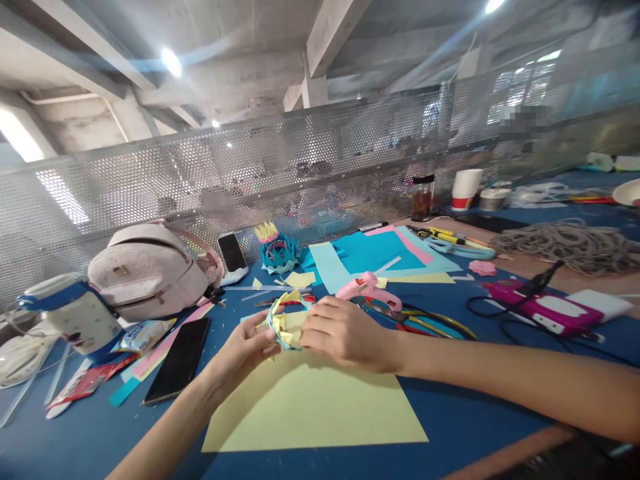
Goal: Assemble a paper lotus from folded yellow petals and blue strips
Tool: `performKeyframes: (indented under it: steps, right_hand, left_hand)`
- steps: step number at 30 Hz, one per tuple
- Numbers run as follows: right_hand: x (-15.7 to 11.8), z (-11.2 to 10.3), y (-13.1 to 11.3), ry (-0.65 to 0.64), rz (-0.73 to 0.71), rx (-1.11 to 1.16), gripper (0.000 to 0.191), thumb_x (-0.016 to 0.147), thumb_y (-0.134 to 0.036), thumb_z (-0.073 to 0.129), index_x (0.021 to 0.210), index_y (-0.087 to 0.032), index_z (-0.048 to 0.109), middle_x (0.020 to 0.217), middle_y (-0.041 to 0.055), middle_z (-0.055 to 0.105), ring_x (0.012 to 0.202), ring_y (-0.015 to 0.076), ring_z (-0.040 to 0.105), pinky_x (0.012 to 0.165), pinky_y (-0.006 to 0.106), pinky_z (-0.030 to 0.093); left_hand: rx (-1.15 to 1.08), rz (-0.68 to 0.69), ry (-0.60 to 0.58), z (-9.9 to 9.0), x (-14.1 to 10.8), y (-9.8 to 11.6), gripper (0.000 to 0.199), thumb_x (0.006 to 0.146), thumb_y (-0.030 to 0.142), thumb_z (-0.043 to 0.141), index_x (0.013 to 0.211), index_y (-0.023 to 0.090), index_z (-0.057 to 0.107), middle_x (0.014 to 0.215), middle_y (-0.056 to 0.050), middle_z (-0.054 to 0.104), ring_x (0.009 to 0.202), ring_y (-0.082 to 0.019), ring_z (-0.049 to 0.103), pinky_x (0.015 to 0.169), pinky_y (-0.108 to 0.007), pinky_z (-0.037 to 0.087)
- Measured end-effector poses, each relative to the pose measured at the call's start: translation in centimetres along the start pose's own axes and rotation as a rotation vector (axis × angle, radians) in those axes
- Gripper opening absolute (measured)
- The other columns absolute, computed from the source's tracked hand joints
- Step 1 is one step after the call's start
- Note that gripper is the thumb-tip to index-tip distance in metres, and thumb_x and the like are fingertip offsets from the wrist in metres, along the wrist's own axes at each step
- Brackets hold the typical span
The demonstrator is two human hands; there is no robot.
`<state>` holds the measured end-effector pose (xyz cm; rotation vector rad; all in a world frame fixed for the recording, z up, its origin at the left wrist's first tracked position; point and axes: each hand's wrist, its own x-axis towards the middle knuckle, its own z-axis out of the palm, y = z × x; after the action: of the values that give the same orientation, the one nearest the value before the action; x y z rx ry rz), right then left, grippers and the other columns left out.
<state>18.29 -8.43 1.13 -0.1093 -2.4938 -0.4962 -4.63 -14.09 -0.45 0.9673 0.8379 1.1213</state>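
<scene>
A small paper ring, light blue outside with folded yellow points inside, is held above a pale yellow sheet. My left hand pinches its left side between thumb and fingers. On the opposite side, my right hand is closed with curled fingers at the ring's edge, and its fingertips are partly hidden. Just behind my right hand lies a pink glue gun with a clear stick in its back. Scissors and pliers with yellow-and-black handles lie beside my right wrist.
Blue and yellow paper crowns stand at the back, beside stacked coloured paper. At left are a pink backpack, a thermos and a phone. To the right lie a magenta device with black cables and grey cord.
</scene>
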Motion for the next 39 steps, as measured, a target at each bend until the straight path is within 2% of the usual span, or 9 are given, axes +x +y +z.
performKeyframes:
  steps: [2, 5, 8, 14, 20, 27, 32, 36, 39]
  right_hand:
    - [0.0, 0.0, 0.0, 0.005, 0.007, -0.005, 0.018, 0.096, -0.015, 0.047, 0.090, -0.018, 0.063, 0.087, 0.0040, 0.066, 0.081, 0.0179, 0.051, 0.076, 0.031, 0.037]
    - [-0.1, -0.1, 0.0, -0.017, 0.014, 0.001, 0.018, 0.095, -0.013, 0.047, 0.088, -0.018, 0.063, 0.086, 0.0036, 0.066, 0.080, 0.0172, 0.051, 0.076, 0.031, 0.037]
    - [-0.3, -0.3, -0.1, -0.021, 0.028, 0.005, 0.016, 0.094, -0.014, 0.049, 0.087, -0.018, 0.063, 0.084, 0.0028, 0.066, 0.080, 0.0171, 0.050, 0.076, 0.030, 0.036]
    - [-0.2, -0.3, -0.3, 0.009, 0.040, 0.057, 0.011, 0.095, -0.020, 0.052, 0.090, -0.017, 0.062, 0.088, 0.0017, 0.067, 0.083, 0.0167, 0.049, 0.077, 0.029, 0.034]
    - [0.1, -0.2, -0.2, 0.012, 0.032, 0.071, 0.010, 0.095, -0.020, 0.052, 0.093, -0.017, 0.062, 0.088, 0.0024, 0.067, 0.083, 0.0171, 0.048, 0.075, 0.030, 0.033]
    - [0.1, 0.0, -0.1, 0.009, 0.047, 0.096, 0.012, 0.095, -0.020, 0.052, 0.093, -0.017, 0.062, 0.088, 0.0024, 0.066, 0.085, 0.0181, 0.048, 0.076, 0.031, 0.033]
    - [-0.1, 0.3, -0.2, -0.007, 0.085, 0.156, 0.015, 0.095, -0.029, 0.054, 0.094, -0.017, 0.063, 0.089, 0.0026, 0.067, 0.087, 0.0189, 0.049, 0.078, 0.031, 0.034]
    - [-0.1, 0.5, -0.5, -0.055, 0.137, 0.212, 0.022, 0.096, -0.036, 0.054, 0.096, -0.016, 0.064, 0.091, 0.0049, 0.068, 0.087, 0.0207, 0.051, 0.078, 0.033, 0.035]
    - [0.0, 0.6, -0.7, -0.068, 0.243, 0.339, 0.019, 0.095, -0.033, 0.056, 0.092, -0.017, 0.065, 0.086, 0.0040, 0.067, 0.084, 0.0194, 0.054, 0.076, 0.032, 0.036]
  left_hand:
    - [-0.009, -0.013, -0.048, -0.2, 0.0, 0.0, 0.048, 0.064, 0.026, 0.088, 0.108, 0.017, 0.072, 0.090, -0.006, 0.073, 0.073, -0.011, 0.063, 0.071, -0.021, 0.048]
    - [0.072, -0.013, -0.078, -0.3, -0.1, -0.2, 0.033, 0.062, 0.025, 0.089, 0.091, 0.015, 0.077, 0.078, -0.004, 0.072, 0.069, -0.010, 0.060, 0.070, -0.021, 0.047]
    - [0.169, 0.029, -0.050, -0.1, -0.2, -0.5, 0.023, 0.063, 0.027, 0.088, 0.077, 0.013, 0.078, 0.070, -0.003, 0.071, 0.066, -0.010, 0.058, 0.069, -0.021, 0.045]
    - [0.164, 0.088, 0.037, -0.3, -0.1, -0.8, 0.025, 0.057, 0.031, 0.090, 0.067, 0.013, 0.076, 0.064, -0.003, 0.070, 0.061, -0.010, 0.057, 0.063, -0.021, 0.043]
    - [0.119, 0.126, 0.115, -0.5, 0.0, -1.3, 0.026, 0.058, 0.032, 0.090, 0.069, 0.014, 0.075, 0.061, -0.001, 0.067, 0.058, -0.009, 0.055, 0.060, -0.020, 0.042]
    - [0.074, 0.127, 0.117, 0.2, -0.3, -1.4, 0.023, 0.063, 0.030, 0.088, 0.076, 0.014, 0.075, 0.069, -0.001, 0.068, 0.060, -0.007, 0.054, 0.063, -0.018, 0.043]
    - [0.050, 0.112, 0.120, 0.7, -0.4, -1.6, 0.027, 0.061, 0.031, 0.089, 0.079, 0.015, 0.075, 0.074, -0.003, 0.069, 0.066, -0.009, 0.055, 0.067, -0.020, 0.045]
    - [0.048, 0.103, 0.085, 1.0, -0.4, -2.2, 0.028, 0.065, 0.031, 0.087, 0.085, 0.015, 0.076, 0.078, -0.004, 0.070, 0.071, -0.011, 0.057, 0.070, -0.021, 0.045]
    - [0.045, 0.112, 0.091, 0.9, -0.4, -2.5, 0.030, 0.065, 0.032, 0.086, 0.088, 0.015, 0.076, 0.080, -0.004, 0.070, 0.071, -0.011, 0.057, 0.070, -0.021, 0.045]
